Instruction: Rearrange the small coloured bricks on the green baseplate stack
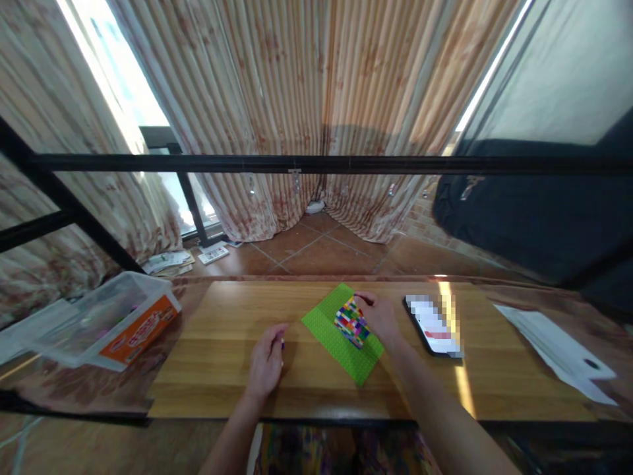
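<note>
A block built of many multicoloured toy building bricks (352, 322) stands on a bright green studded baseplate (330, 323), which lies at an angle on the wooden table. At the block's far right corner, my right hand (380, 315) is closed in a pinch. A small dark red piece, probably a building brick, shows at its fingertips; whether it is seated on the block I cannot tell. Left of the baseplate, my left hand (267, 359) rests just over the tabletop with its fingers curled. Bits of small blue and white building bricks peek out of it, mostly hidden.
To the right on the table (212, 343) lies a phone (432, 326) with its screen lit. A clear plastic bin (148, 290) with an orange label stands past the left edge. White sheets (558, 356) lie at the right. A black bar (316, 165) crosses before the curtains.
</note>
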A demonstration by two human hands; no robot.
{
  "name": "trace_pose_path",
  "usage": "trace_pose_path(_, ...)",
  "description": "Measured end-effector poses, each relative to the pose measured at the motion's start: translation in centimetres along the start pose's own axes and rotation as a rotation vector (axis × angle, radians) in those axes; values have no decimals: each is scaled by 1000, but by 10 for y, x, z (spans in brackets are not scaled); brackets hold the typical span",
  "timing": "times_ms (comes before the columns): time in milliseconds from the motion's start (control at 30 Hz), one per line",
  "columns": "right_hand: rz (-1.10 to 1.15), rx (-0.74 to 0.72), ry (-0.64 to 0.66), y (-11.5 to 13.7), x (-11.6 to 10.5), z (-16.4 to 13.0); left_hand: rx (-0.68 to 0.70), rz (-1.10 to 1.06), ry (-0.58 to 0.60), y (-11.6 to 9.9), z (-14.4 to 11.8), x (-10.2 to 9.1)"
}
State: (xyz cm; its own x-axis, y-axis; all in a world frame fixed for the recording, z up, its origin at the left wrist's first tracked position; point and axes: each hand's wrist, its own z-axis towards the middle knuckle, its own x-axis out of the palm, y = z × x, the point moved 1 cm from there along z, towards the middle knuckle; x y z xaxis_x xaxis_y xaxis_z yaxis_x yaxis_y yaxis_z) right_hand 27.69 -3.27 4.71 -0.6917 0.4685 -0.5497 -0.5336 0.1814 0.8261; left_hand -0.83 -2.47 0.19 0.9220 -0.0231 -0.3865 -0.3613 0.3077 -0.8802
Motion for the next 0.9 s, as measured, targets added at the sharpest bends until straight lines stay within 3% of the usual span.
trace_pose_path(100, -78, -45, -4, 5, -7, -4, -51, -97, -31, 2, -2, 1)
trace_pose_path(233, -157, -272, -232, 29, -3, -30, -84, -202, -60, 5, -3, 4)
trace_pose_path(300, -59, -383, -112, 45, 14, -51, -98, -251, -96, 6, -2, 4)
trace_pose_path(367, -6, -460, 154, 57, 40, -70, -116, -299, -133, 6, -1, 4)
trace_pose_path(467, -68, -476, 377, 66, 77, -86, -150, -368, -167, 5, 1, 3)
trace_pose_path(633, -208, -500, 493, 65, 109, -82, -210, -516, -196, 4, 3, 4)
trace_pose_path(900, -296, -539, 512, 67, 121, -81, -269, -620, -203, 1, 4, 6)
